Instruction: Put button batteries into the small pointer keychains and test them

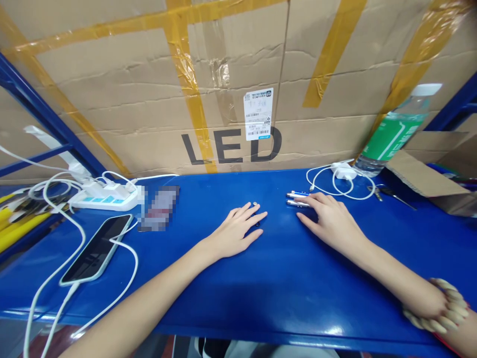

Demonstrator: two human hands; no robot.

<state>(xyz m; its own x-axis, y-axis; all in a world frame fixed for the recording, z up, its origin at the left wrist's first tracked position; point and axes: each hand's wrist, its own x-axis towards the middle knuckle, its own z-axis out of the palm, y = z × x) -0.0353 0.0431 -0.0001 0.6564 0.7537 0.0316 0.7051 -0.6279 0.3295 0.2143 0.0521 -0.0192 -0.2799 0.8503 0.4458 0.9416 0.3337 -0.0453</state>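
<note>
My left hand (238, 231) lies palm down on the blue shelf (223, 308), its fingers stretched out and spread. A small silvery piece (255, 204) shows by its fingertips, and dark bits are partly hidden under the fingers. To the right, my right hand (335, 221) is also palm down, with its thumb apart from the fingers. Its fingertips reach the right ends of two slim, pen-like metal sticks, one blue and silver (297, 194), the other silver (296, 203). Whether they press on the sticks or only hover cannot be made out.
A charging phone (99, 248), white cables and a power strip (108, 199) occupy the left, near a blurred-out item (160, 209). At right are a white charger (343, 171), keys (376, 193), a bottle (397, 132) and an open carton (428, 184). A large cardboard box (130, 99) stands behind.
</note>
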